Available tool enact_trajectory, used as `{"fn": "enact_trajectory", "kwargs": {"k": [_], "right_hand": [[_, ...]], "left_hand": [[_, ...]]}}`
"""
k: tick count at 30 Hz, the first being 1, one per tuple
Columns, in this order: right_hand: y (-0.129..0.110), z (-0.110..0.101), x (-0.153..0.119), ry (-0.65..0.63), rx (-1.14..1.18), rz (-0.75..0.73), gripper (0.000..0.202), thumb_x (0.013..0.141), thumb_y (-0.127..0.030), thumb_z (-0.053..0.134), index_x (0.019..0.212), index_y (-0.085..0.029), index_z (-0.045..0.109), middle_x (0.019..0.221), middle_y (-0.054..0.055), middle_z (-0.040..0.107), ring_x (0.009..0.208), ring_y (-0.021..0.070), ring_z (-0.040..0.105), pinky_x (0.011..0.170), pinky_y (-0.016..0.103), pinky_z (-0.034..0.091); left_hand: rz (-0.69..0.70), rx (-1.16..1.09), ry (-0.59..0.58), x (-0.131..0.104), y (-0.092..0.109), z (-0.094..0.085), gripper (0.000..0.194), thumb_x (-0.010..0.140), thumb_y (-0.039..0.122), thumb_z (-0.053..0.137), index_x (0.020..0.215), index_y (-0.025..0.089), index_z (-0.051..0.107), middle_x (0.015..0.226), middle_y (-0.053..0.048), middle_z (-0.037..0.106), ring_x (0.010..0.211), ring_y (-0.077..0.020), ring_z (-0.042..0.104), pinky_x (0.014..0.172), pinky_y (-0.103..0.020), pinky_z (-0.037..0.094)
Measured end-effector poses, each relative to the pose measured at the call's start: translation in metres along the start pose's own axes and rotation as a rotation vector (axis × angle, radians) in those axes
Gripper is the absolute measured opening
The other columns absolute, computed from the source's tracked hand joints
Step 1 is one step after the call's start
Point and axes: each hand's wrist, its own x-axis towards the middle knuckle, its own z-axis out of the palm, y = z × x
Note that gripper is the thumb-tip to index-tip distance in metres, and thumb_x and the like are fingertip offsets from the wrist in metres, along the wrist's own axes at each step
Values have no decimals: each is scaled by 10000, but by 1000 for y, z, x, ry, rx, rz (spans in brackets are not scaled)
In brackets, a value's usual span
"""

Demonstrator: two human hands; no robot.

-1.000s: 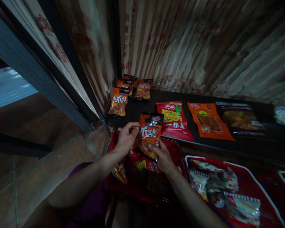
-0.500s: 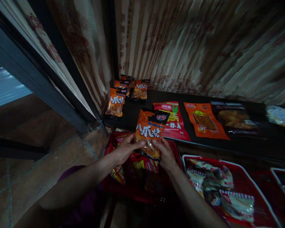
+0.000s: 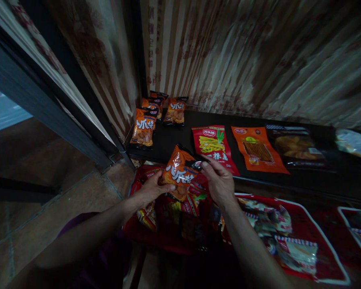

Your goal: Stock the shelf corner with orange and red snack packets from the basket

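Observation:
Between my hands is an orange and black snack bag [image 3: 182, 172], tilted, above a red basket [image 3: 132, 224]. My left hand [image 3: 153, 186] grips its lower left side, thumb across the front. At its upper right corner, my right hand [image 3: 219, 178] pinches the black edge. Several matching orange bags, among them a snack bag [image 3: 143, 127] at the front, stand at the left end of the dark shelf [image 3: 174, 136]. A red snack packet [image 3: 212, 140] lies on the shelf just behind my right hand. In the basket are red and yellow packets [image 3: 149, 216], partly hidden by my hands.
Farther right on the shelf lie an orange packet [image 3: 257, 150], a dark packet [image 3: 297, 146] and a pale bag [image 3: 353, 142]. A second red basket [image 3: 327, 245] holds white packets. Dark metal posts [image 3: 87, 92] stand at the left, and a patterned curtain [image 3: 228, 56] hangs behind.
My right hand has shifted from the bag's lower right side up to its top right corner. The bag has tilted clockwise and moved slightly left, uncovering more of the red packet.

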Motion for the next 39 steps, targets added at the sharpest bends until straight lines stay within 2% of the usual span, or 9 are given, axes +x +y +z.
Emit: {"fn": "enact_trajectory", "kwargs": {"k": [4,9,16,22,25,32,35,37,39], "right_hand": [[2,2,1,32,-9,24,272,626,-387,798,853,-246,748,806,-11,741,704,140,652,697,290,532],[5,8,2,195,120,76,264,508,-378,855,641,-208,703,581,-59,666,516,85,590,522,204,493],[2,16,4,274,317,175,325,429,-326,887,548,-189,618,501,-66,627,428,77,570,451,187,487],[0,16,7,214,306,211,347,440,-330,889,528,-192,583,486,-72,613,413,71,562,433,175,475],[1,16,8,170,267,272,355,408,-346,901,551,-198,612,522,-66,641,442,76,577,438,175,475],[0,17,8,77,185,243,337,431,-393,891,628,-217,682,597,-55,677,504,84,587,478,188,468],[1,18,8,67,163,215,321,442,-391,888,592,-214,665,576,-59,662,493,83,567,484,200,454],[3,20,7,49,125,205,323,447,-402,883,579,-210,660,551,-64,645,478,79,543,486,204,441],[3,23,5,9,81,231,327,450,-417,878,587,-207,669,535,-64,632,470,79,525,481,207,427]], "left_hand": [[6,26,-10,-1,-3,-6,522,600,245,825,1065,192,596,1090,-74,686,1003,-219,639,920,-372,468],[8,90,-56,2,-8,-13,571,619,262,811,1122,188,552,1157,-70,660,1089,-232,606,976,-388,444],[23,94,-95,4,-10,-14,598,631,298,797,1154,199,524,1210,-83,631,1125,-251,587,992,-405,438],[74,207,-173,3,-7,-19,571,666,296,767,1171,204,517,1217,-66,626,1136,-242,578,994,-403,434],[54,256,-165,1,-5,-21,618,666,296,765,1213,193,496,1249,-88,606,1155,-260,567,990,-412,439],[11,208,-224,-4,-3,-24,682,666,285,776,1268,201,467,1281,-108,587,1156,-259,571,1000,-414,431],[76,129,-256,-4,3,-24,615,699,317,756,1256,233,511,1299,-97,575,1180,-254,551,991,-399,430],[161,69,-185,-1,9,-23,544,725,343,734,1229,247,552,1278,-83,589,1177,-238,547,979,-374,428],[223,18,-42,3,16,-21,492,720,374,732,1176,244,598,1197,-65,630,1108,-210,578,949,-345,434]]}}
